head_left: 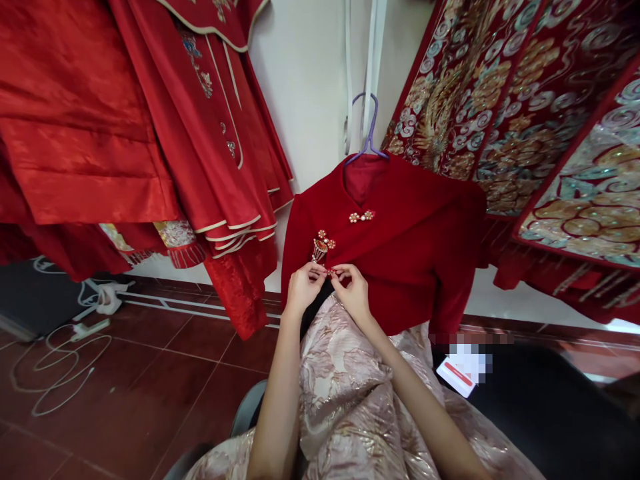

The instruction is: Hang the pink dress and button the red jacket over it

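A dark red jacket (395,227) hangs in front of me from a purple hanger (369,143). My left hand (306,288) and my right hand (352,291) meet at its lower front edge, both closed in a pinch. Between the fingertips shows a small beaded fastener (329,271), mostly hidden by them. Just above my left hand sits a beaded flower ornament (321,248) with a fringe. Higher up, a pearl flower clasp (361,217) lies across the chest below the neckline. Patterned, shiny pale fabric (345,373) spreads under my forearms.
Red garments (200,133) hang at the left, and embroidered ones (510,107) at the right. A white cable (60,360) and a power strip (91,329) lie on the tiled floor (165,373). A card-like white and red item (457,373) rests on a black surface (540,400).
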The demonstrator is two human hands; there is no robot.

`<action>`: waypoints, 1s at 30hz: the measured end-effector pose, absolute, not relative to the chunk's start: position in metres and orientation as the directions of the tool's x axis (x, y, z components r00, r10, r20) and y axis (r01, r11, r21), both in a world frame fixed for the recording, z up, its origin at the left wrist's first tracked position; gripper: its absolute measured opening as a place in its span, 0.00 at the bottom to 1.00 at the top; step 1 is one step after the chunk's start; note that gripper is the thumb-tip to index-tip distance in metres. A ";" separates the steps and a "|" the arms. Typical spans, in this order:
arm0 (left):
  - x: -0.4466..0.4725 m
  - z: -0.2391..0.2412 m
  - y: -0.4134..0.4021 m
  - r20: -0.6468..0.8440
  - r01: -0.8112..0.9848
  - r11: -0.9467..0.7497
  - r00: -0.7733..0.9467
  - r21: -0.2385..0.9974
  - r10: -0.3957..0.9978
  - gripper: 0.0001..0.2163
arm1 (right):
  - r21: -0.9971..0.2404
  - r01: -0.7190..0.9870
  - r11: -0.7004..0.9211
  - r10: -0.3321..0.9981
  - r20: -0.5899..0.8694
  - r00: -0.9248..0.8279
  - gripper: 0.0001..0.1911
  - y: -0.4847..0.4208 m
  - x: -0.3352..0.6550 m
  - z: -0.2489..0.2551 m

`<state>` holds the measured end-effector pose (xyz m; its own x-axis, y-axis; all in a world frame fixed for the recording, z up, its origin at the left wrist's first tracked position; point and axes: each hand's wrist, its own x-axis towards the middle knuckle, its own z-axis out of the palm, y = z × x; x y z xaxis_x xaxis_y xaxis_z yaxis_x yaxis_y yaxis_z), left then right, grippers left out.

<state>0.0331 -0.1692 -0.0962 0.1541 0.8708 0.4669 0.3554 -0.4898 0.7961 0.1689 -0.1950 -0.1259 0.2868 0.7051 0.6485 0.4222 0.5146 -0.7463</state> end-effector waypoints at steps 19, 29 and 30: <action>0.082 -0.064 -0.141 0.140 -0.440 -0.094 0.073 0.893 0.987 0.09 | -0.577 0.570 0.584 0.369 0.815 0.447 0.11 -0.216 0.166 -0.123; 0.080 -0.060 -0.141 0.169 -0.446 -0.119 0.075 0.887 0.983 0.07 | -0.581 0.552 0.598 0.396 0.813 0.427 0.10 -0.217 0.166 -0.120; 0.080 -0.060 -0.141 0.174 -0.417 -0.131 0.068 0.900 0.982 0.07 | -0.583 0.553 0.595 0.401 0.812 0.425 0.10 -0.217 0.166 -0.120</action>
